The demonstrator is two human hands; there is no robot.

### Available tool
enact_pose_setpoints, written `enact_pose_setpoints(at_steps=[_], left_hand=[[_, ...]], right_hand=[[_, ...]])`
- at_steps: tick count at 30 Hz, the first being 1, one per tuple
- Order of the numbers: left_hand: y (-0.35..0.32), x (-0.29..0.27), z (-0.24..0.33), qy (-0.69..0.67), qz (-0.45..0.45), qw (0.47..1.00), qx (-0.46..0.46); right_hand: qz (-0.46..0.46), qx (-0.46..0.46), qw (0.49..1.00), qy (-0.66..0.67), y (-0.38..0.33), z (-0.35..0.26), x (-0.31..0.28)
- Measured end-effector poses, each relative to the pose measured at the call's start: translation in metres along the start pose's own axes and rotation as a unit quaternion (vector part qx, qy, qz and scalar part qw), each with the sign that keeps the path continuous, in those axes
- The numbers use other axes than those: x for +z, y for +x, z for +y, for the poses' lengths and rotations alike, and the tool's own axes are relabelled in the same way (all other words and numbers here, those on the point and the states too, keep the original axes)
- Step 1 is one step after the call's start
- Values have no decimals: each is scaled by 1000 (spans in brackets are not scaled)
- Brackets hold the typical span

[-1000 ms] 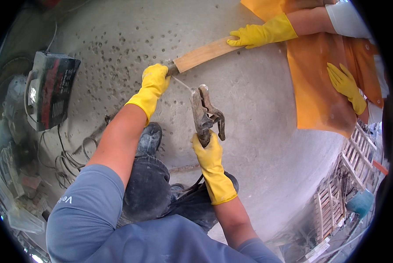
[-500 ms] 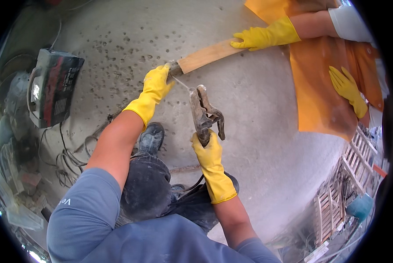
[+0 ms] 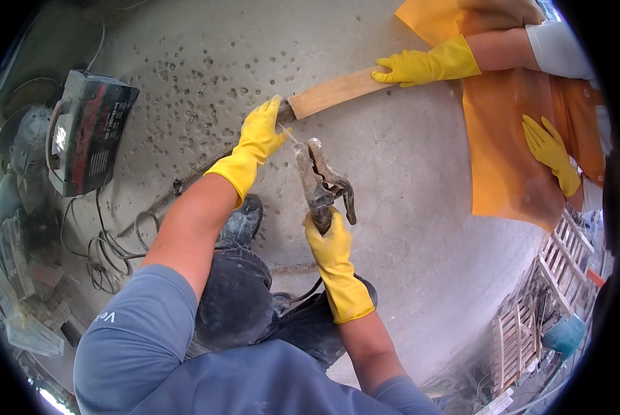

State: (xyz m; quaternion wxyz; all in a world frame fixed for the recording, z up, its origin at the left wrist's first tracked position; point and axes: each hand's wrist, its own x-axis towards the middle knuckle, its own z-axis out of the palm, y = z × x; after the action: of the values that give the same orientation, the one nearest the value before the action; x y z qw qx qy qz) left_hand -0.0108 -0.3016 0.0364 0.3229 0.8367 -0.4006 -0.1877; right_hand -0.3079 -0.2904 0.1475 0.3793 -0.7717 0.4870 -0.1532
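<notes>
My right hand (image 3: 331,238), in a yellow rubber glove, grips the handle of a worn welding electrode holder (image 3: 318,183). A thin pale welding rod (image 3: 288,133) sticks out of its jaws towards my left hand (image 3: 258,135), also gloved in yellow. The fingers of that left hand are closed around a dark metal bar (image 3: 287,112), which is largely hidden under the glove. Against the bar's end lies a flat wooden board (image 3: 338,91). Whether the rod's tip touches the metal I cannot tell.
Across from me, a co-worker's gloved hand (image 3: 427,66) holds the board's far end; their other glove (image 3: 551,153) rests on an orange apron (image 3: 500,145). A welding machine (image 3: 92,131) stands at left above loose cables (image 3: 102,249). Wooden slatted frames (image 3: 517,339) lie lower right.
The view has shifted slightly. My left hand, the bar and the board appear a little further right. The right hand keeps its hold on the electrode holder.
</notes>
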Motion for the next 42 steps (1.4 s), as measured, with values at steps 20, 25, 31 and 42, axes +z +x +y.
enact_pose_setpoints(at_steps=[20, 25, 31, 42], left_hand=[[-2, 8, -1, 10, 67, 996, 52], [-2, 10, -7, 3, 54, 998, 36], [-1, 4, -4, 10, 50, 998, 39], [1, 7, -4, 3, 72, 996, 49]], right_hand=[[-9, 43, 999, 31, -1, -1, -3], [8, -19, 1000, -18, 4, -7, -1], [-4, -12, 1000, -6, 4, 3, 1], [3, 24, 999, 32, 5, -1, 0]])
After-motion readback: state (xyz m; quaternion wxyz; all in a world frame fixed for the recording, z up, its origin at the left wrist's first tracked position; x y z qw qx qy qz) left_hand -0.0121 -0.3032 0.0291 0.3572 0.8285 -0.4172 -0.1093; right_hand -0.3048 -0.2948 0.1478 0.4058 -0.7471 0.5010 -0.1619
